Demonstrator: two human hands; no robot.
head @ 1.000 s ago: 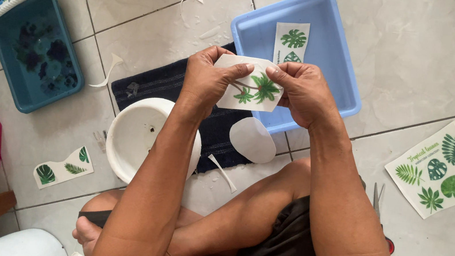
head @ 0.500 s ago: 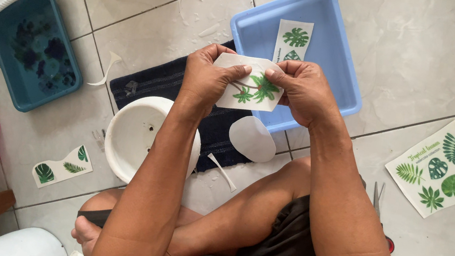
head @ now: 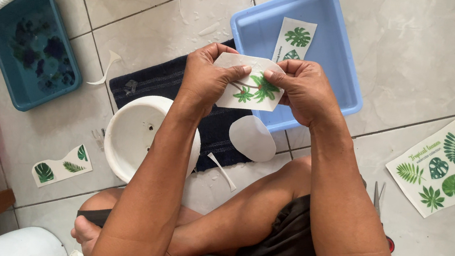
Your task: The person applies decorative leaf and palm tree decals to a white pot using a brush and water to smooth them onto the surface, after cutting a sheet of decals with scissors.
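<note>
Above the dark towel on the tiled floor, your left hand [head: 205, 79] and right hand [head: 300, 89] stay pinched on the white palm-leaf decal sheet [head: 247, 84], just near of the blue plastic tray [head: 340, 61]; hardly anything has shifted, so you're still working its edge.

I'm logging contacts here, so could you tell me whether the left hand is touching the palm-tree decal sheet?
Touching. The head view shows the left hand pinching the decal sheet's left edge between thumb and fingers, with no gap.
</note>
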